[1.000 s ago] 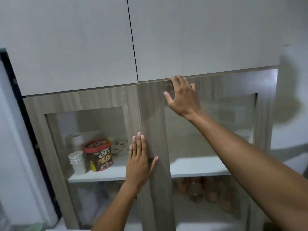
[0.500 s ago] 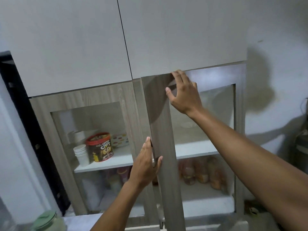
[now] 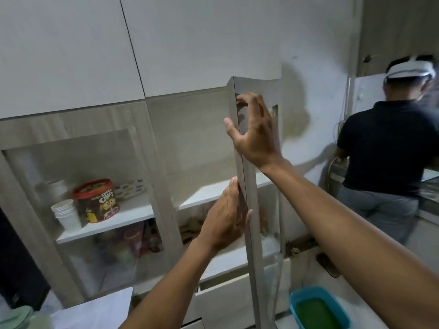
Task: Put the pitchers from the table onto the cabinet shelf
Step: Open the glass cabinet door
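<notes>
The right glass door (image 3: 252,236) of the wood-grain cabinet stands swung out toward me, seen almost edge-on. My right hand (image 3: 254,136) grips the door's free edge near its top, fingers curled behind it. My left hand (image 3: 225,219) holds the same edge lower down. Behind the door, the white middle shelf (image 3: 204,194) on the right side lies bare. A pale green pitcher lid (image 3: 17,317) peeks in at the bottom left corner, next to the white table (image 3: 95,309); the rest of the pitcher is out of frame.
Behind the shut left glass door stand a red cocoa tin (image 3: 97,200) and stacked paper cups (image 3: 66,213). Jars fill the lower shelf. A blue tub (image 3: 318,309) of green liquid sits at the bottom right. A person (image 3: 384,143) stands at the far right, back turned.
The right door has swung from shut to wide open, pulled by both hands. My view has shifted right, bringing the person and the blue tub into sight.
</notes>
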